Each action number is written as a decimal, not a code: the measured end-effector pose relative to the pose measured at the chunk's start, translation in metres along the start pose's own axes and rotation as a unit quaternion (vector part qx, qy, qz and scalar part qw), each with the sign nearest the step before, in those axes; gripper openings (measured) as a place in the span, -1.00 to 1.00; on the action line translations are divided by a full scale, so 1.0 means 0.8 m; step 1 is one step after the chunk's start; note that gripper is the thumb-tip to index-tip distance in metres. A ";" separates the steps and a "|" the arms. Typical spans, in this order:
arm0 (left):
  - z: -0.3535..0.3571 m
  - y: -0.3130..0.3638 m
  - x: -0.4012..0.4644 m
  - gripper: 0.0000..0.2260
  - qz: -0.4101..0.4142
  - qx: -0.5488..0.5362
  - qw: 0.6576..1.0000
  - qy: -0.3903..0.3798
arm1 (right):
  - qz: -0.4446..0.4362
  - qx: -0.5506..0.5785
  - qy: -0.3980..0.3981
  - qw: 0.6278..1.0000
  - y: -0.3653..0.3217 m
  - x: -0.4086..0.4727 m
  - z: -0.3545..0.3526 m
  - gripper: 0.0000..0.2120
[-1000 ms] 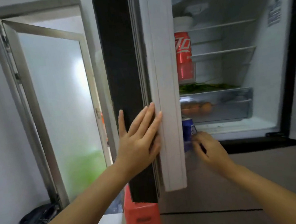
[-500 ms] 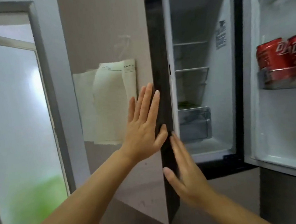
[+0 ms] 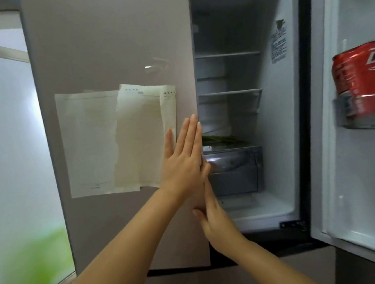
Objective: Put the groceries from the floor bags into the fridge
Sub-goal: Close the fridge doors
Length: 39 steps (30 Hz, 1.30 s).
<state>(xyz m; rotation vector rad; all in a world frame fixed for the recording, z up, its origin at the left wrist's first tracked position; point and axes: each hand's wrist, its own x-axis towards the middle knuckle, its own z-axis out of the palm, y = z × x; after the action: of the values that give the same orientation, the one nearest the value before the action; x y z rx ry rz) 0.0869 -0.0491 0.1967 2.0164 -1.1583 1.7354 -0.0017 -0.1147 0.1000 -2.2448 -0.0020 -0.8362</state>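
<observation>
Two bare hands meet at the free edge of the fridge's left door [image 3: 108, 46], just below the centre of the frame. The left hand [image 3: 182, 158] lies flat on the door's grey outer face, fingers straight and held close together, pointing up, beside the right edge of the taped paper sheets [image 3: 117, 141]. The right hand [image 3: 214, 221] sits directly below it, fingers straight and together against the door's edge, thumb spread to the left; whether its palm actually presses the door is hard to tell from this angle.

Right of the door's edge the fridge interior [image 3: 277, 133] shows through a gap: two glass shelves [image 3: 230, 93], green leafy vegetables [image 3: 223, 139] lying on top of the clear crisper drawer [image 3: 233, 171]. At the right side of the frame the right door [image 3: 370, 193] stands open, with a red cola can [image 3: 361, 79] upright in its door bin [image 3: 363, 122]. A frosted window [image 3: 7, 159] fills the left of the frame.
</observation>
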 end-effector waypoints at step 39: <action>-0.154 0.330 0.177 -0.70 0.128 -0.463 0.864 0.148 | 0.169 -0.153 0.511 0.829 0.029 -0.220 -0.448 -0.54</action>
<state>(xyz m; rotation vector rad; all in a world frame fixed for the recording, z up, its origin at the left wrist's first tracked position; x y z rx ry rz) -0.1873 -0.2019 0.2786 1.0156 -1.7375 1.1277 -0.3379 -0.3183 0.1730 -1.6918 1.0578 -1.8042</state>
